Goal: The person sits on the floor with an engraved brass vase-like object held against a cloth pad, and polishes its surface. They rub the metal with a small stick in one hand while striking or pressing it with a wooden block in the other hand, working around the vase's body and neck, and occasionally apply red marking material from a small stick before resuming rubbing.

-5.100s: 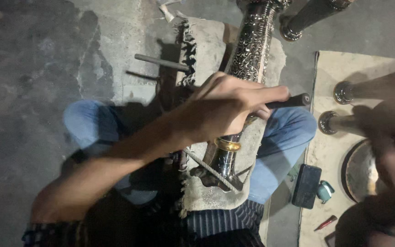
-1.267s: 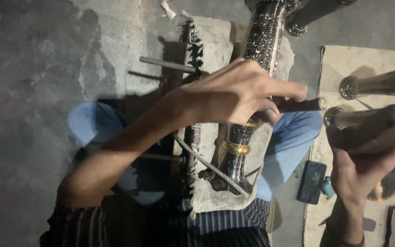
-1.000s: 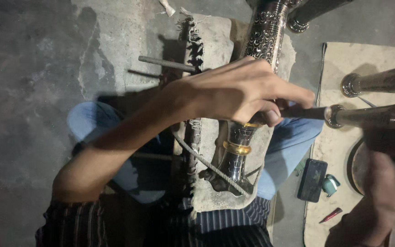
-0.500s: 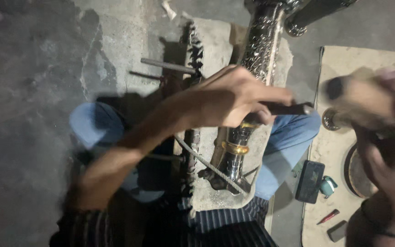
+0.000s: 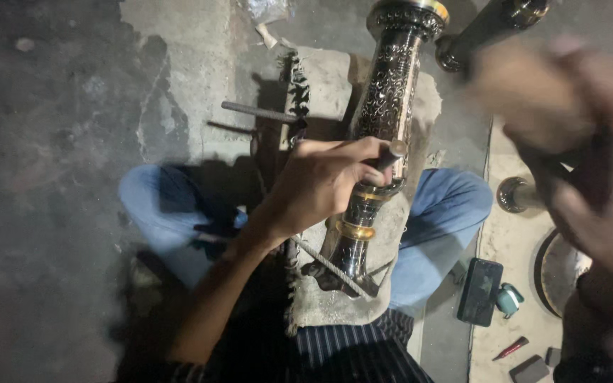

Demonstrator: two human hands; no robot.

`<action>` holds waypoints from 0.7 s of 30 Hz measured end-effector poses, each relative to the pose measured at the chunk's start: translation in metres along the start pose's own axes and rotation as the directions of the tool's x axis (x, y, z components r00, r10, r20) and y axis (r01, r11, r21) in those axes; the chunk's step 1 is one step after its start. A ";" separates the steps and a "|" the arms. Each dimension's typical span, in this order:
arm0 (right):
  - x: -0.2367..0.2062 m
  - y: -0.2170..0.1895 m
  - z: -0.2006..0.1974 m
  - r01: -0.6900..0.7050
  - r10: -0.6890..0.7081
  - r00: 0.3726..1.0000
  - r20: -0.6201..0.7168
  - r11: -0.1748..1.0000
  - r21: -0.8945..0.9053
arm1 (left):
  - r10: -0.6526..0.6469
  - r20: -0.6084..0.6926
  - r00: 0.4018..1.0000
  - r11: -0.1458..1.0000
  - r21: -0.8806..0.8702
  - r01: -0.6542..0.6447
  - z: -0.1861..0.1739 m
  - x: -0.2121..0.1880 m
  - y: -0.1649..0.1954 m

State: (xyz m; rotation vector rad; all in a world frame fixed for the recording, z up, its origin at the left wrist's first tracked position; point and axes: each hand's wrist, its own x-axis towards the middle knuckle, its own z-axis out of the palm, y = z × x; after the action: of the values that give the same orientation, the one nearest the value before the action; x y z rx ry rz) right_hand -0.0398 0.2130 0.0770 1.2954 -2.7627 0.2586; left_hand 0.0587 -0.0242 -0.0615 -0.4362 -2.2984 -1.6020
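An ornate engraved metal column (image 5: pixel 388 106) with a brass ring lies lengthwise on a worn cloth pad (image 5: pixel 324 78) over my crossed legs. My left hand (image 5: pixel 324 186) grips a short dark metal punch (image 5: pixel 394 152) and holds its tip against the column's side. My right hand (image 5: pixel 594 184) is raised close to the camera and is heavily blurred. It is closed on a brownish mallet (image 5: pixel 526 89), well above the punch. The mallet's shape is too smeared to make out.
A thin metal rod (image 5: pixel 257 111) lies left of the pad, and another rod (image 5: pixel 329 267) crosses the column's lower end. On a beige mat (image 5: pixel 501 245) at the right lie a dark phone (image 5: pixel 480 291), a teal object (image 5: pixel 509 298), a round metal plate (image 5: pixel 558 273) and more metal columns (image 5: pixel 494 25).
My right hand has swung the mallet up and away from the punch's end, which it met about a second ago. My left hand still holds the punch on the column.
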 end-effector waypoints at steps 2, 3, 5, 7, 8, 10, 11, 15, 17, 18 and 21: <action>0.008 -0.003 -0.003 0.042 -0.042 0.999 0.007 0.999 -0.018 | 0.047 -0.068 0.997 0.999 0.004 -0.047 0.000 -0.005 0.001; 0.011 -0.004 -0.005 0.037 -0.033 0.998 0.052 0.997 -0.074 | 0.072 -0.102 0.992 0.997 0.009 -0.072 0.001 -0.007 0.002; 0.018 -0.007 -0.011 0.008 0.058 0.974 0.220 0.957 -0.290 | -0.013 -0.162 0.987 0.997 -0.076 0.000 0.004 -0.013 0.004; 0.024 -0.011 -0.016 0.046 0.041 0.969 0.245 0.940 -0.337 | -0.054 -0.230 0.972 0.993 -0.114 0.028 0.010 -0.017 0.006; 0.029 -0.013 -0.020 0.062 -0.005 0.980 0.201 0.959 -0.277 | -0.049 -0.270 0.962 0.994 -0.109 0.020 0.013 -0.019 0.007; 0.033 -0.019 -0.028 0.136 -0.132 0.989 0.067 0.989 -0.055 | -0.060 -0.353 0.934 0.992 -0.122 0.017 0.021 -0.023 0.010; 0.036 -0.023 -0.030 0.208 -0.207 0.978 -0.021 0.976 0.067 | -0.069 -0.385 0.920 0.990 -0.140 0.016 0.024 -0.025 0.010; 0.045 -0.034 -0.032 0.294 -0.252 0.946 0.204 0.931 -0.215 | -0.122 -0.425 0.897 0.979 -0.200 0.039 0.032 -0.029 0.006; 0.045 -0.034 -0.029 0.326 -0.147 0.912 0.382 0.824 -0.462 | -0.139 -0.438 0.888 0.985 -0.153 0.079 0.035 -0.032 0.005; 0.044 -0.032 -0.027 0.318 -0.092 0.906 0.414 0.794 -0.518 | -0.148 -0.440 0.886 0.986 -0.133 0.099 0.036 -0.033 0.005; 0.032 -0.018 -0.013 0.210 -0.034 0.937 0.348 0.850 -0.483 | -0.207 -0.571 0.794 0.889 -0.449 -0.092 0.038 -0.032 0.004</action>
State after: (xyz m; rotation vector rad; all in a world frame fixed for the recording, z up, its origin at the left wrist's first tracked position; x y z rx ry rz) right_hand -0.0467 0.1801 0.0962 1.4448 -2.6786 -0.7271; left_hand 0.0868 0.0110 -0.0836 0.0731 -1.4576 -1.9580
